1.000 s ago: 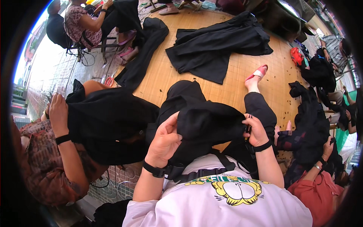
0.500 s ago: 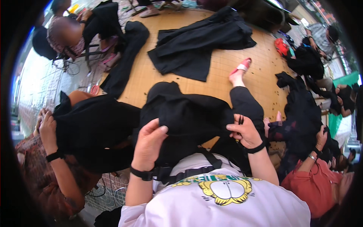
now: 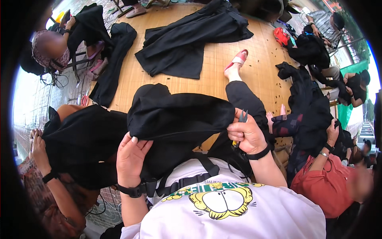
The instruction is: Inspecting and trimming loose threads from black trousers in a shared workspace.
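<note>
Both your hands hold the black garment (image 3: 179, 119), left hand (image 3: 131, 159) gripping its near edge, right hand (image 3: 246, 133) pinching the right end beside small snips (image 3: 242, 116).

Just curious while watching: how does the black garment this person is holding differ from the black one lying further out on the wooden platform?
The held black garment is lifted and bunched between the left hand and right hand, which also holds small snips. The far black garment lies spread flat on the wooden platform, untouched by anyone. Both are plain black cloth.
</note>
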A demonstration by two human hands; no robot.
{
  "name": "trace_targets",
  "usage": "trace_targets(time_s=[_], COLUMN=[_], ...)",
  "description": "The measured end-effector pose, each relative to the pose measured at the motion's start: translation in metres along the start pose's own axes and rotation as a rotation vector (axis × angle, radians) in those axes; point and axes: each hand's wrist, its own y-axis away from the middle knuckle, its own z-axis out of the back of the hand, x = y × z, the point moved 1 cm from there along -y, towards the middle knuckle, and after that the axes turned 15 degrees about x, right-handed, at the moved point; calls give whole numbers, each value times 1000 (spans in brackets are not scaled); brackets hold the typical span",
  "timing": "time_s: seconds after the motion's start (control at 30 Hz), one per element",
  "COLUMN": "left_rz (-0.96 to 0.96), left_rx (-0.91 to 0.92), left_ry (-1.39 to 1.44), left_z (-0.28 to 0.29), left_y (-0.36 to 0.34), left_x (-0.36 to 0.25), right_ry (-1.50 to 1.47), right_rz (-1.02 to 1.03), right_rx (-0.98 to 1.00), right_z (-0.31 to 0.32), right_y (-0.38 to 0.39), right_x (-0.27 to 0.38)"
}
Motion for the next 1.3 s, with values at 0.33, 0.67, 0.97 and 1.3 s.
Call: trace_targets(time_s=[0.33,0.67,0.97,1.3], left_rz=[-79,-10,-14,-447], left_rx=[69,41,-7,-575], left_ry=[214,237,-45,-1380], left_z=[8,-19,-22,-1], left_y=[-11,-35,-46,-9], left_x=[8,-9,-9,-28], right_ry=[-71,102,362,1307], right_rz=[13,-8,47,307], right_rx=[-40,-8,-92,-457], right_z=[7,-14,-34,-6], right_y=[-7,-7,-13,-17], right_x=[-3,7,2,-22])
